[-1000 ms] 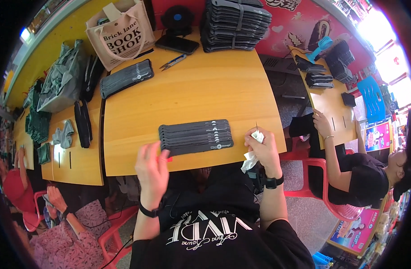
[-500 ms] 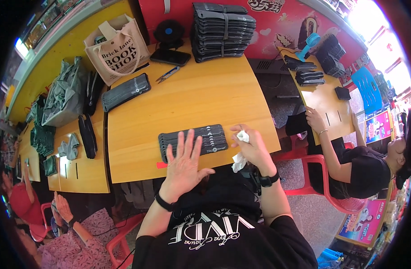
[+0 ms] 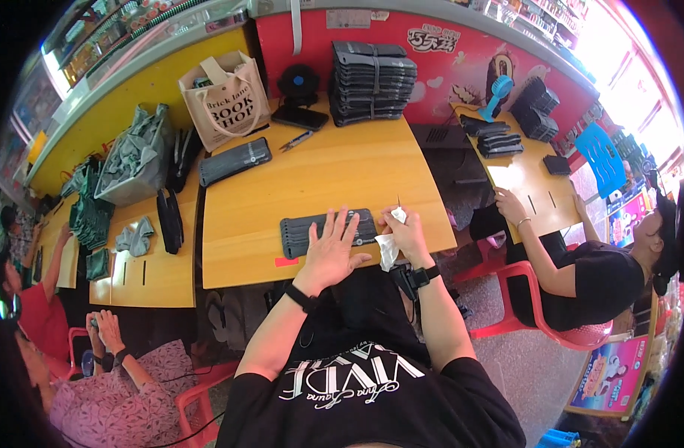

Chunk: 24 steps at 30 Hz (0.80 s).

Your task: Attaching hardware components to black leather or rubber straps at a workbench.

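A flat bundle of dark grey fabric pieces [image 3: 293, 237], layered with their edges staggered, lies near the table's front edge. My left hand [image 3: 328, 250] rests on it palm down, fingers spread. At the bundle's right end, my right hand [image 3: 408, 237] is closed around a crumpled white tissue [image 3: 387, 252]. A thin, dark pointed thing [image 3: 399, 201] sticks up past those fingers; its kind is too small to make out. Below the bundle's left corner a small red tag [image 3: 286, 262] lies on the wood.
On my table [image 3: 327, 175] are another grey bundle [image 3: 235, 161], thread snips [image 3: 296, 141], a phone [image 3: 300, 119], a black fan [image 3: 298, 84], a beige tote bag [image 3: 237, 97] and a tied tall stack [image 3: 372, 82]. A person [image 3: 581, 276] sits right; others sit left.
My right hand has come down beside the bundle's right end, and the thin pointed thing now shows above it. My left hand has shifted right across the bundle. The whole view has tilted slightly.
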Each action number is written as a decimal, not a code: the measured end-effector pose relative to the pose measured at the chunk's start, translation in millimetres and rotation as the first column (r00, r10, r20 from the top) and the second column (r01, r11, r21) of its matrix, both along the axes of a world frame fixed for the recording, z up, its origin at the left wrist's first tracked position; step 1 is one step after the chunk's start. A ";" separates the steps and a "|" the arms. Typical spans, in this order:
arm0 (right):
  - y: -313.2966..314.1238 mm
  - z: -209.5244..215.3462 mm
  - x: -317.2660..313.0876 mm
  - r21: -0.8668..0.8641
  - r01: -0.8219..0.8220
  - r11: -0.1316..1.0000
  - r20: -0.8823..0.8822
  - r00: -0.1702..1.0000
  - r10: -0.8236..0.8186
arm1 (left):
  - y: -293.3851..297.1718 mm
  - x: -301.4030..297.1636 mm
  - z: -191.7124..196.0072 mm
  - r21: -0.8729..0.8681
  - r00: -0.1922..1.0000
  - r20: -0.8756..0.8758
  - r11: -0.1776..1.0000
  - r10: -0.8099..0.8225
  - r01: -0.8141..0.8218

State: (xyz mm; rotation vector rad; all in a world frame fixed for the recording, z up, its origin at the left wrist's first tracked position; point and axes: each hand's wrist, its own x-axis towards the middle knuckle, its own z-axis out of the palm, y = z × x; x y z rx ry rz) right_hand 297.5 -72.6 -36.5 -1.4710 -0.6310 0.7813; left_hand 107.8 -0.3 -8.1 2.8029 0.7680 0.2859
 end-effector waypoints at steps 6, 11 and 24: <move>1.8 -4.9 -0.1 0.013 -0.038 0.999 0.026 0.999 0.038 | 29.7 -45.5 -1.8 0.027 0.942 -0.065 0.945 0.328 -0.327; -1.4 -5.5 -1.7 -0.003 -0.021 1.000 0.052 0.998 0.021 | 26.9 -43.2 4.8 0.039 0.943 -0.133 0.953 0.304 -0.302; 6.9 -12.6 -3.8 -0.052 0.052 0.997 0.443 0.896 -0.023 | 37.6 -43.3 -25.6 0.248 0.854 0.282 0.827 0.437 -0.504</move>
